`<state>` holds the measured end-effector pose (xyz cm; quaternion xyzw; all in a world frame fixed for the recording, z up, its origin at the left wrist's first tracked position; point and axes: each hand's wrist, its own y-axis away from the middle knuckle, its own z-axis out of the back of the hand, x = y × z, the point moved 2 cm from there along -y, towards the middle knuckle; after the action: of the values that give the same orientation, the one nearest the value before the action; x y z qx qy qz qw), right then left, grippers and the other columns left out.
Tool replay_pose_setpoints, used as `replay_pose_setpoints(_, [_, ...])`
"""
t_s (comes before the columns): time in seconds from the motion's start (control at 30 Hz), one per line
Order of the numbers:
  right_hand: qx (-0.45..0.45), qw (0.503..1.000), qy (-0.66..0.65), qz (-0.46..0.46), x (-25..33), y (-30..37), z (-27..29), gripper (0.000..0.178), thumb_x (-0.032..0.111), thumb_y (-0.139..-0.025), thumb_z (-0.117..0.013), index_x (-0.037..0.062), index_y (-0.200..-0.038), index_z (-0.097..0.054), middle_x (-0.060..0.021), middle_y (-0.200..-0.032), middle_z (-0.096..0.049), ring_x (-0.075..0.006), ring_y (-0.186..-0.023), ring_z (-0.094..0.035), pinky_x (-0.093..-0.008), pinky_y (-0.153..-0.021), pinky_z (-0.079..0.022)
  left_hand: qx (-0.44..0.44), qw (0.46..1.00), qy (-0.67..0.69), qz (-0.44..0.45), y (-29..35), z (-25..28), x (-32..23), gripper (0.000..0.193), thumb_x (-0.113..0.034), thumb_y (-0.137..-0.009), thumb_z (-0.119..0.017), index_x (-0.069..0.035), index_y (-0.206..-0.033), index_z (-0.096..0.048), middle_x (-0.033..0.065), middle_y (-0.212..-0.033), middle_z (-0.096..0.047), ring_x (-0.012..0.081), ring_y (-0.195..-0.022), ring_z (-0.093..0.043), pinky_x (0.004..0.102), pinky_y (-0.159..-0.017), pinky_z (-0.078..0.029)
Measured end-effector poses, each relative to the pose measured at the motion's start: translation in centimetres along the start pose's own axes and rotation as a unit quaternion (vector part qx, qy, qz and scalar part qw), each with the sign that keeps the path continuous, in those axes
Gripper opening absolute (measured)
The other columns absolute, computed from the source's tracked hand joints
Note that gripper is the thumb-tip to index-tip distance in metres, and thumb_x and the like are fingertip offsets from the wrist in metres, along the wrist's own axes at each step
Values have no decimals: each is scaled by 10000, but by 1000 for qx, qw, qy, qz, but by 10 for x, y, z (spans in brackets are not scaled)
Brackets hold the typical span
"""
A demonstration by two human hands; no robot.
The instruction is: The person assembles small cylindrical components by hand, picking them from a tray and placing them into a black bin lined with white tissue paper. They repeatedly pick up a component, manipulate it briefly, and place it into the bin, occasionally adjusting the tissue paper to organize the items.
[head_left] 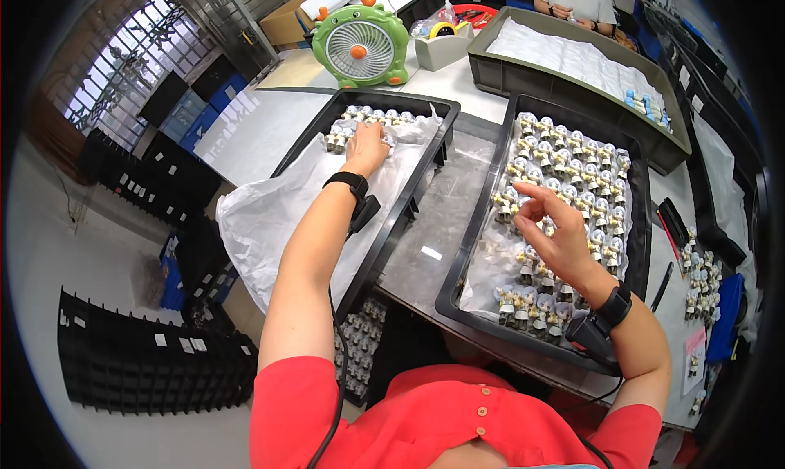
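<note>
Over the far end of the left black tray (pixel 392 215), my left hand (pixel 368 148) is closed, its fingertips down among small white-headed figurines (pixel 335 139). What those fingers pinch is hidden from view. White liner sheet (pixel 270 224) spreads across this tray and spills over its left side. My right hand (pixel 558 230) hovers above the right black tray (pixel 450 293), thumb and forefinger curved with a gap between them. Rows of similar figurines (pixel 593 175) with pale heads, yellow details and dark bases fill much of that tray. No figurine shows between the right fingers.
A green cartoon-shaped fan (pixel 360 48) stands behind the left tray. Behind the right tray is a large grey-green bin (pixel 564 85) lined with white padding. More figurines (pixel 702 281) and a pen (pixel 663 285) lie at the right. Another person (pixel 575 7) sits across the table.
</note>
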<state>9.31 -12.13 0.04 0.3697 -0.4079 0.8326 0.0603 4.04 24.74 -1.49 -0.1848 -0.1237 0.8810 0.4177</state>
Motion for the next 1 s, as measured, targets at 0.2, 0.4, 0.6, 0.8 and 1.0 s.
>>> replay_pose_setpoints(0.2, [2, 1000, 30, -3, -9, -6, 3, 345, -2, -788, -621, 15, -1130, -582, -78, -775, -639, -148, -697, -622, -268, -681, -499, 33, 999, -27, -5, -1, 2, 8, 279, -176, -744, -657, -68, -1002, -650, 211, -1140, -526, 375, -1018, -573, 431, -873, -474])
replay_pose_setpoints(0.4, [18, 992, 118, -29, -39, -3, 5, 304, 97, -771, -650, 13, -1057, -596, -119, -859, -623, -246, -833, -607, -345, -771, -476, -48, 992, 58, -105, 18, 43, -22, 332, -229, -732, -685, -59, -1015, -652, 182, -1088, -582, 345, -1003, -581, 410, -855, -471])
replay_pose_setpoints(0.6, [90, 944, 310, -67, -55, 12, -6, 601, 199, -678, -718, 74, -1219, -487, -136, -1130, -530, -303, -1091, -479, -417, -927, -367, 234, 809, 533, -80, 110, 92, -125, 277, -237, -854, -632, -97, -1092, -626, -5, -979, -619, 71, -819, -570, 221, -696, -442])
replay_pose_setpoints(0.8, [63, 959, 273, -37, -43, 3, -3, 739, 201, -631, -734, 90, -1295, -430, -139, -1154, -521, -299, -1108, -468, -427, -960, -330, 276, 700, 647, -121, 169, 71, -162, 317, -107, -861, -618, -24, -1160, -553, 35, -1099, -569, 67, -927, -548, 227, -793, -444])
replay_pose_setpoints(1.0, [2, 998, 56, 33, -4, -1, 8, 915, 121, -637, -792, 138, -1411, -305, -92, -1245, -515, -238, -1110, -492, -376, -966, -392, 234, 692, 676, -95, 167, 48, -157, 553, -94, -888, -565, -36, -1382, -323, 110, -1324, -389, 148, -1144, -465, 291, -948, -400])
